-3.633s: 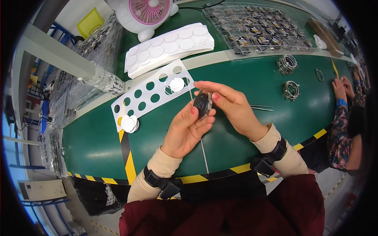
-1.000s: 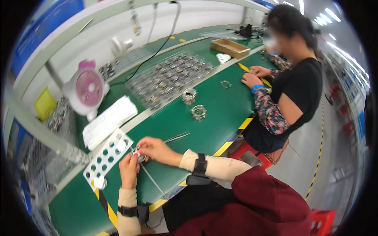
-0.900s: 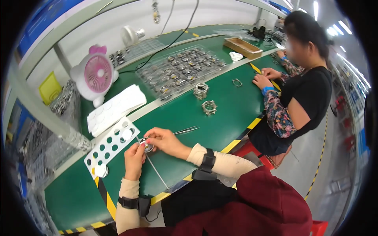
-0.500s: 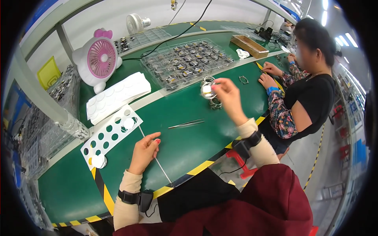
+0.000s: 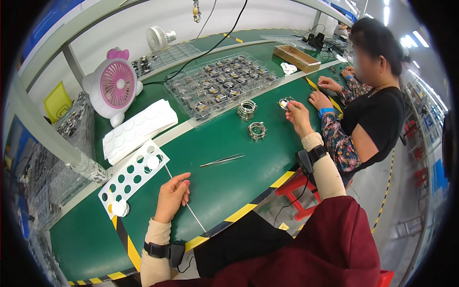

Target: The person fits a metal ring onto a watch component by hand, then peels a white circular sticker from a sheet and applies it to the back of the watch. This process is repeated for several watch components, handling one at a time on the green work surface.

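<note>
Pinching a round metal piece (image 5: 284,103) between thumb and fingers of the right hand (image 5: 300,118), near the far side of the green table (image 5: 210,191). Right of two groups of metal rings (image 5: 246,109), near a co-worker's hand (image 5: 320,101). Cannot tell if resting on the table or just above.

Holding nothing visible in the left hand (image 5: 172,197): curled loosely over the table, narrow gap at thumb and index finger, near the tweezers (image 5: 222,160).

Looks light and stiff, probably slick on bare metal, likely fragile across the pale middle. Best to grip by the outer rim, opposite sides, light pressure.

Containers: clear plastic tray (image 5: 234,99) with rows of small metal parts (image 5: 221,97), some showing yellow patches. Behind it, a second tray (image 5: 174,53), with dark parts (image 5: 145,66) toward the left end. Right of both, an open brown box (image 5: 299,66); cannot make out any contents. At left, a punched white sheet (image 5: 129,179) with loose white discs (image 5: 120,208) on one corner.
</note>
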A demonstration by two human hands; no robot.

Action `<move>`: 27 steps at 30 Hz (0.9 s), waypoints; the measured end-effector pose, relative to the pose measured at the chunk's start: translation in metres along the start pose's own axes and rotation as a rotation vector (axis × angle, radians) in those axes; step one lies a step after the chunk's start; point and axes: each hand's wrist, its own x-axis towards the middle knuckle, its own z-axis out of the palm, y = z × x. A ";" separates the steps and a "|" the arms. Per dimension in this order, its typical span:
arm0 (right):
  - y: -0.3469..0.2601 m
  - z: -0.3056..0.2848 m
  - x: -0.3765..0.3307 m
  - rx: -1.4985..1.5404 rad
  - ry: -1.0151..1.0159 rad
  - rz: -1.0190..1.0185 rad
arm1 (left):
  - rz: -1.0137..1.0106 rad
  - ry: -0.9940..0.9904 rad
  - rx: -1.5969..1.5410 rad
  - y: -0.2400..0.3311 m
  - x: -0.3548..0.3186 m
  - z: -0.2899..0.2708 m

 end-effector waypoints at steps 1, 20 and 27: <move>-0.004 0.009 0.001 0.002 -0.067 0.005 | -0.007 0.008 -0.010 0.000 -0.001 0.000; -0.016 0.078 0.069 -0.602 -0.233 -0.066 | -0.030 -0.010 -0.035 -0.005 0.001 0.000; -0.014 -0.010 0.085 -1.047 0.040 -0.617 | 0.011 -0.026 0.032 0.001 0.002 0.001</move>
